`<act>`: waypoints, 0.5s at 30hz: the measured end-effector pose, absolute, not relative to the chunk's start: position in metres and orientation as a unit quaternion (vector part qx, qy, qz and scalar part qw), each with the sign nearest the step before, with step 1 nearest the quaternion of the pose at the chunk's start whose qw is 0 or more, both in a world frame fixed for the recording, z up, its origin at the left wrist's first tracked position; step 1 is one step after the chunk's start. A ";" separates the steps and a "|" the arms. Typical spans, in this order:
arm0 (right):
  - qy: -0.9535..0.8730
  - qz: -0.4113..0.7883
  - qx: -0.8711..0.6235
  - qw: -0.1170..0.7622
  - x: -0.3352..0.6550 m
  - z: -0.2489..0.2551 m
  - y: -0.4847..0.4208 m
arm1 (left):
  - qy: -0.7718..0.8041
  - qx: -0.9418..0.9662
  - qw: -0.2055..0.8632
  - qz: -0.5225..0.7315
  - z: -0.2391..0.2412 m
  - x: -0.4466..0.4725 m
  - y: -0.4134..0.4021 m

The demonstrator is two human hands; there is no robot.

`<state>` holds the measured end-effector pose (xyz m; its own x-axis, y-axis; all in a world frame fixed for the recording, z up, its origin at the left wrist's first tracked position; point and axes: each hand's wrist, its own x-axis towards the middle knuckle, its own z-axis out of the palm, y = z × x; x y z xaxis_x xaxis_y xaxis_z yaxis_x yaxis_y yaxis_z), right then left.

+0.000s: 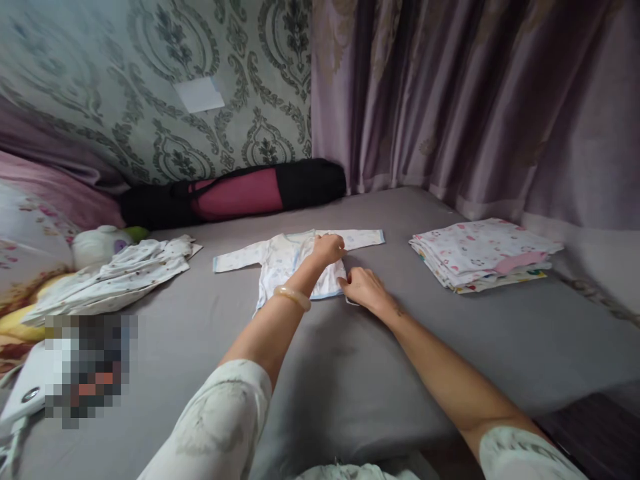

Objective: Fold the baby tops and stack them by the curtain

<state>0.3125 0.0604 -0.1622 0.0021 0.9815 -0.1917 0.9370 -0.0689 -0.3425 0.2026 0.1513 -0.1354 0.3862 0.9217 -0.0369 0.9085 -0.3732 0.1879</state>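
A small white baby shirt (283,263) with pale blue trim lies spread on the grey bed sheet, both long sleeves stretched out to the sides. My left hand (329,247), with a pale bangle on its wrist, reaches across the shirt. Its curled fingers grip the cloth near the base of the right-hand sleeve; the fingertips are partly hidden. Lower down, my right hand (365,288) pinches the shirt's bottom right corner between thumb and fingers. My left forearm covers part of the shirt's front.
A folded stack of printed cloths (485,250) sits on the right. Crumpled white dotted clothing (125,273) and a plush toy (100,245) lie on the left. A long black and red bag (240,193) rests against the wall. A white device (35,383) with a cable is beside a pixelated patch.
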 end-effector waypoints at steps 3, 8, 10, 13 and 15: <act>-0.680 0.196 -0.704 0.060 0.312 -0.162 0.058 | 0.577 0.813 0.077 -0.015 -0.143 0.215 0.164; -0.681 0.220 -0.696 0.055 0.314 -0.163 0.061 | 0.593 0.801 0.075 -0.025 -0.149 0.220 0.173; -0.681 0.227 -0.694 0.055 0.315 -0.163 0.063 | 0.595 0.800 0.074 -0.019 -0.149 0.221 0.173; -0.682 0.239 -0.689 0.054 0.317 -0.161 0.064 | 0.598 0.798 0.073 -0.009 -0.151 0.220 0.172; -0.684 0.253 -0.683 0.043 0.318 -0.159 0.064 | 0.608 0.790 0.076 0.007 -0.156 0.219 0.173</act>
<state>0.3176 0.0638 -0.1589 -0.0637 0.9560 -0.2862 0.9121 -0.0607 -0.4055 0.2188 0.1735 -0.1557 0.2597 0.9622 -0.0818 0.9602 -0.2483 0.1277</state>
